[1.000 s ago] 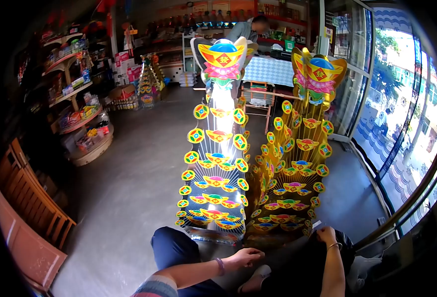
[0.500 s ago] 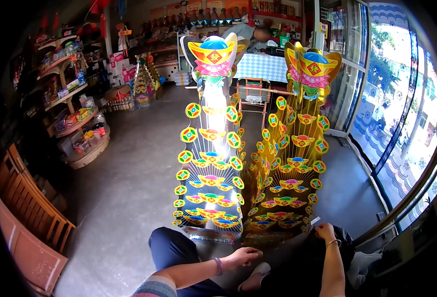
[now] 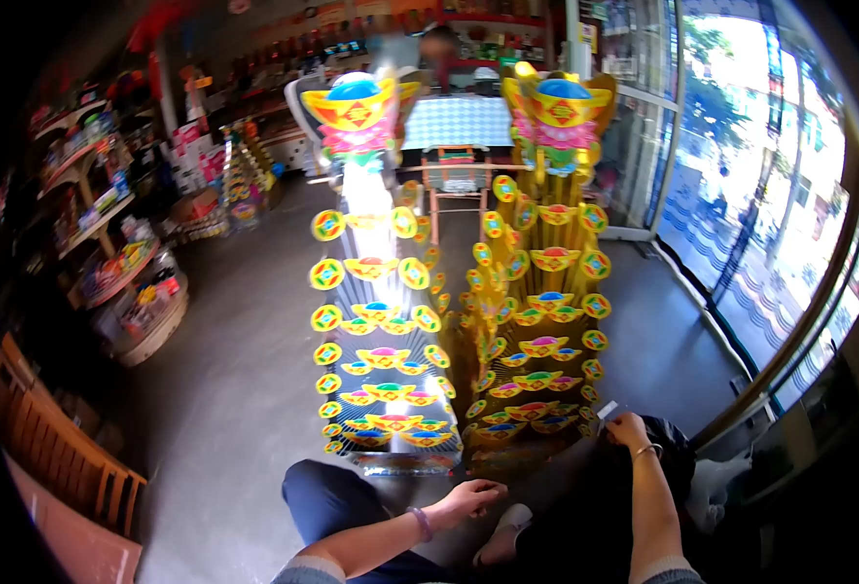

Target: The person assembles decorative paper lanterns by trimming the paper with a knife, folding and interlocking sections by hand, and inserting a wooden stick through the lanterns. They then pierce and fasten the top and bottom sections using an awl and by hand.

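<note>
Above my knee, my left hand [image 3: 472,498] hangs with its fingers curled together; I cannot make out anything in them. My right hand [image 3: 627,429] is closed in a pinch on a small white strip [image 3: 607,410], which sticks out past the fingertips. In front of both hands stand two tall tiered paper decorations, apart from them. The left one [image 3: 382,336] is silvery and shines in the light; the right one [image 3: 545,321] is gold. Both carry rows of printed ingots and coins, with a large ingot on a pink lotus at the top.
A folding chair [image 3: 456,177] and a table with a checked cloth [image 3: 457,121] stand behind the decorations, with a blurred person beyond. Goods shelves [image 3: 118,263] and a wooden bench [image 3: 65,443] are left. Glass doors [image 3: 644,117] and a plastic bag [image 3: 716,487] are right.
My view has swung, so the decorations sit further left in it. Both hands keep nearly the same poses. The person at the back, bent over before, is now more upright.
</note>
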